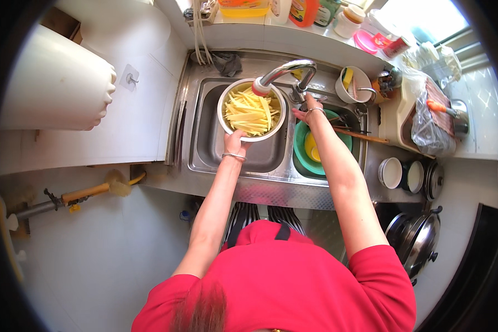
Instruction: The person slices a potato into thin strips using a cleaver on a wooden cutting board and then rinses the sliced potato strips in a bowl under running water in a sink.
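Note:
A round metal bowl [221, 111] full of pale yellow cut strips [249, 111], perhaps potato, is over the left sink basin [209, 151]. My left hand [235, 142] grips its near rim. Above the bowl's right side hangs the red and white head of the chrome faucet [292, 65]; whether water runs cannot be made out. At the faucet's base is my right hand [308, 110], fingers spread, near the handle, which it partly hides. Below that hand, a green plastic basin [301, 149] with a yellow item [312, 147] inside occupies the right sink basin.
Wooden chopsticks [361, 135] lie across the right basin. Behind it stands a white bowl [354, 85] with a sponge. A dark cloth [227, 64] lies at the back left. Bottles [303, 12] line the ledge. White cups [390, 173] and a lidded pot [419, 245] are at right.

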Available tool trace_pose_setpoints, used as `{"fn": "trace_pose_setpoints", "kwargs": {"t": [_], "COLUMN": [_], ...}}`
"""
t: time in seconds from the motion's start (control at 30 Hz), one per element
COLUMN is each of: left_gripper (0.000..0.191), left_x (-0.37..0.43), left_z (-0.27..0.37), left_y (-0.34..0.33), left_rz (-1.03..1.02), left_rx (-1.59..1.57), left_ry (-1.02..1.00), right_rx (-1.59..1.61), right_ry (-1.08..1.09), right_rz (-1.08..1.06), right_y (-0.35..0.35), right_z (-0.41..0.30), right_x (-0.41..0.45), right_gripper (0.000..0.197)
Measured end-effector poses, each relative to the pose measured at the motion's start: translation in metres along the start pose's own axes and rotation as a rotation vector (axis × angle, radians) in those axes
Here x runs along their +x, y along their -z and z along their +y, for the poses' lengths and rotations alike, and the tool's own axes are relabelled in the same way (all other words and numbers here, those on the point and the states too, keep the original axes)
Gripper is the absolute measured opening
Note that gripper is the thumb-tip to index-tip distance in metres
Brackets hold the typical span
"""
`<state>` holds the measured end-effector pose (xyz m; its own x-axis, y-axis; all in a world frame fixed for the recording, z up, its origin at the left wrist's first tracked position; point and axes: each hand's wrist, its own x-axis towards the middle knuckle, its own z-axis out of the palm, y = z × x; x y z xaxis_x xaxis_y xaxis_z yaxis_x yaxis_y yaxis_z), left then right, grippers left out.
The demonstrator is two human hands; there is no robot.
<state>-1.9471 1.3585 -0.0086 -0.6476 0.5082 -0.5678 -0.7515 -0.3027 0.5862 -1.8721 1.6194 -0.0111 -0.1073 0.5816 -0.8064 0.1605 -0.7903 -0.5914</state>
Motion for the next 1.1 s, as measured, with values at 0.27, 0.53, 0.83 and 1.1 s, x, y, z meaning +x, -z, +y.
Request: {"fn": "trace_pose_setpoints", "kwargs": {"t": [0.27, 0.53, 0.83, 1.1], "left_gripper": [0.052, 0.051, 0.051, 0.053], "left_x": [0.012, 0.006, 0.006, -0.008], "left_z": [0.002, 0.013, 0.014, 0.019], "left_y": [-0.020, -0.015, -0.016, -0.008], "left_rz": [0.017, 0.031, 0.040, -0.059], "left_rx": [0.015, 0.066, 0.112, 0.031], "left_ry": [-0.044, -0.011, -0.031, -0.027], "right_rx": [-0.064, 0.037, 0.134, 0.078], "right_ry": [-0.145, -0.056, -0.150, -0.046], "right_rz": [-0.025, -0.153, -0.117, -0.978], "right_y": [0.015, 0.023, 0.029, -0.021], "right_z": [-0.016, 0.002, 0.028, 0.091], "right_x": [0.033, 0.038, 0.022, -0.070], "right_gripper": [0.052, 0.032, 0.083, 0.059]}}
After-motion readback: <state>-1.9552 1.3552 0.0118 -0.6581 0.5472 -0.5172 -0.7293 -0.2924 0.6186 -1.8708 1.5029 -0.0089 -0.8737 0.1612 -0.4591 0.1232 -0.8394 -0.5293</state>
